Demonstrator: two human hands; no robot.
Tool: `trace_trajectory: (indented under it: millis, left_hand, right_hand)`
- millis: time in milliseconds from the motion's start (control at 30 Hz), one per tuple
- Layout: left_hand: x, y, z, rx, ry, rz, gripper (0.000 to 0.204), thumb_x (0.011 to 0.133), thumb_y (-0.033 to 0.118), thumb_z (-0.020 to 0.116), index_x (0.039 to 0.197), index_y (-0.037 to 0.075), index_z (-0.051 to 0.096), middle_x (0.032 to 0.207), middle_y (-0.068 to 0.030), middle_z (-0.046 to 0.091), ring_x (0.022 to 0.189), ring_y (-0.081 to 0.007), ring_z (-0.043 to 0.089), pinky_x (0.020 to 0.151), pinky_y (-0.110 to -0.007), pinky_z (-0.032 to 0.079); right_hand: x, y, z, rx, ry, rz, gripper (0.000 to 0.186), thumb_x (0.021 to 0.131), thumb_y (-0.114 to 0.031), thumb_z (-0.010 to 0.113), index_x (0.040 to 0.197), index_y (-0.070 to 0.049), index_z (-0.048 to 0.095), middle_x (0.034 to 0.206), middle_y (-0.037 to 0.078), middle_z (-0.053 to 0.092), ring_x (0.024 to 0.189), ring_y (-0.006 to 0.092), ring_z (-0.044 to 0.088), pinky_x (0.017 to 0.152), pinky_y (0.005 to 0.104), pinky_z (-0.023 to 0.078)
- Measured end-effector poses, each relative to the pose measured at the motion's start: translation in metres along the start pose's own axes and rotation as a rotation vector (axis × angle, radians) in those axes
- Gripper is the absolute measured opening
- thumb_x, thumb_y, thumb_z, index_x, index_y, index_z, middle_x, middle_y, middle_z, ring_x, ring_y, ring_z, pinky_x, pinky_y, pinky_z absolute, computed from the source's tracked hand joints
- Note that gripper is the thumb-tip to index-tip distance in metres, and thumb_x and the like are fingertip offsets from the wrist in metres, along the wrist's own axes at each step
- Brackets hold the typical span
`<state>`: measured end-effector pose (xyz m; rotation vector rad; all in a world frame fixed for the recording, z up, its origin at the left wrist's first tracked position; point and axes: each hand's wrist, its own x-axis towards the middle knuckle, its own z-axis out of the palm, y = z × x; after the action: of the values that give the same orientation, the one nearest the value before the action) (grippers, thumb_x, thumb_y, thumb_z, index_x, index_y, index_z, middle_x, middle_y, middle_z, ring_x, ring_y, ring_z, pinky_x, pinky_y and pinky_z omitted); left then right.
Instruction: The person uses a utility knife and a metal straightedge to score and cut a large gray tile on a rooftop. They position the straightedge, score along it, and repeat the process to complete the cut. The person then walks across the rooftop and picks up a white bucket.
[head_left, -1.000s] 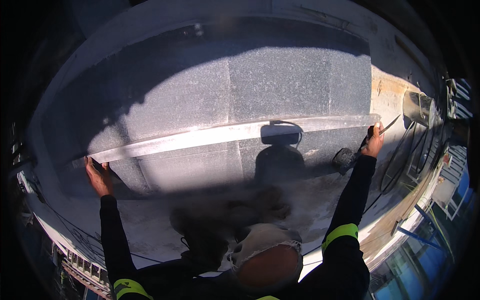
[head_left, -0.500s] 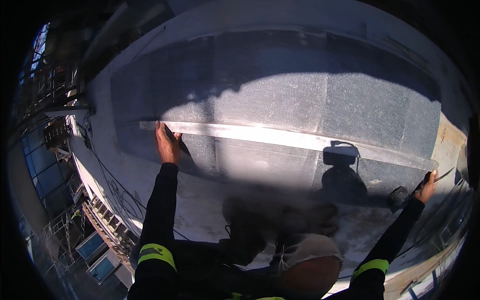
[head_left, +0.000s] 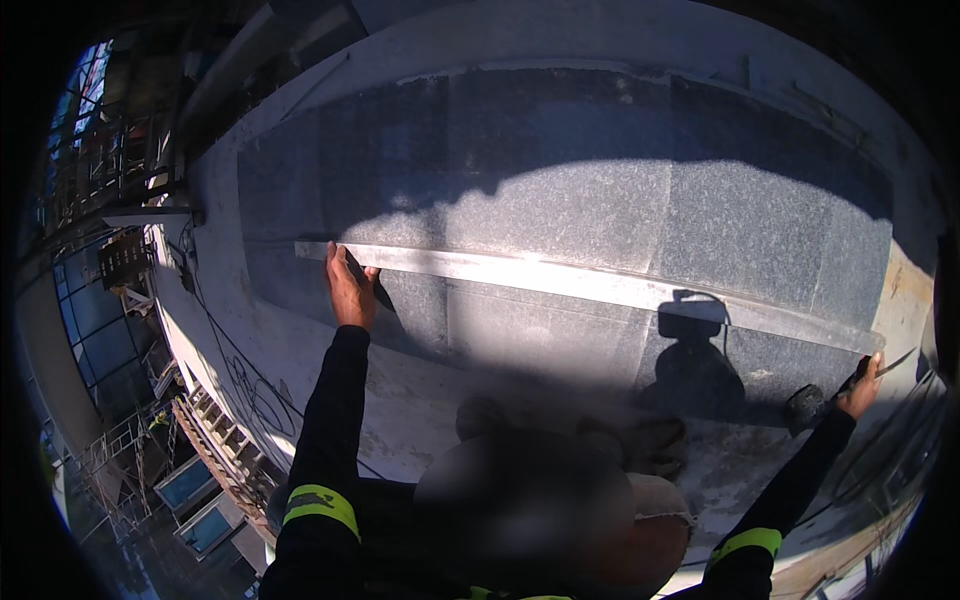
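A long pale metal straightedge (head_left: 560, 280) lies across grey speckled tiles (head_left: 740, 240), crossed by a shadow of head and headgear. My left hand (head_left: 350, 285) grips it a little in from its left end, fingertips over the bar. My right hand (head_left: 860, 385) has its fingers on the bar's right end. Close to that hand are a thin dark pointed item (head_left: 900, 362) and a dark, rounded object (head_left: 805, 405) too shaded to name. My knee (head_left: 655, 530) shows at the bottom, beside a blurred patch.
A pale rendered border (head_left: 215, 200) surrounds the tiles, with loose cables (head_left: 245, 380) along its left side. Beyond that are a ladder-like frame (head_left: 215, 440), metal scaffolding (head_left: 110, 455) and glass panels (head_left: 95, 330). More dark cables run at the right edge.
The view has swung leftward, bringing scaffolding and glass panels into sight; bar and hands appear further right in the picture. Both hands stay on the straightedge.
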<state>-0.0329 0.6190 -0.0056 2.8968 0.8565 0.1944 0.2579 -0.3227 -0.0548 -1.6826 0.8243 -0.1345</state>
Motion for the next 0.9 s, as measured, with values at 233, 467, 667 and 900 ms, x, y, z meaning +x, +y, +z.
trace_trajectory:
  millis: [233, 467, 667, 900]
  left_hand:
    - [0.001, -0.003, -0.005, 0.004, -0.002, -0.005, 0.065, 0.094, 0.021, 0.077, 0.146, 0.003, 0.042, 0.16, -0.0269, 0.038, 0.146, -0.0456, 0.039, 0.12, -0.051, 0.036]
    - [0.002, 0.001, -0.001, -0.041, -0.007, -0.047, 0.06, 0.094, 0.014, 0.076, 0.145, 0.001, 0.046, 0.159, -0.0252, 0.041, 0.147, -0.0423, 0.041, 0.121, -0.048, 0.036]
    - [-0.002, -0.026, 0.004, 0.037, 0.014, 0.03, 0.065, 0.097, 0.022, 0.075, 0.151, 0.005, 0.044, 0.158, -0.0255, 0.041, 0.147, -0.0435, 0.04, 0.121, -0.049, 0.036]
    - [-0.006, 0.136, -0.044, 0.093, -0.053, 0.377, 0.057, 0.093, 0.043, 0.076, 0.136, 0.009, 0.062, 0.134, -0.0174, 0.061, 0.121, -0.0364, 0.06, 0.1, -0.047, 0.048]
  right_hand:
    - [-0.011, -0.009, 0.01, -0.095, 0.01, 0.005, 0.05, 0.105, -0.04, 0.063, 0.142, -0.006, 0.058, 0.115, 0.004, 0.064, 0.101, 0.0125, 0.061, 0.08, 0.0286, 0.049]
    - [-0.039, -0.022, 0.03, -0.079, 0.045, -0.086, 0.042, 0.104, -0.033, 0.066, 0.136, -0.007, 0.062, 0.097, 0.0, 0.066, 0.076, 0.0069, 0.057, 0.058, 0.0234, 0.038]
    - [-0.047, -0.03, 0.047, -0.018, 0.048, -0.122, 0.043, 0.103, -0.032, 0.068, 0.136, -0.006, 0.062, 0.089, -0.002, 0.066, 0.064, 0.0028, 0.051, 0.047, 0.0204, 0.03]
    - [-0.051, -0.034, 0.041, 0.048, 0.024, -0.13, 0.042, 0.102, -0.027, 0.069, 0.134, -0.002, 0.06, 0.092, 0.001, 0.067, 0.071, 0.0058, 0.057, 0.056, 0.0205, 0.041]
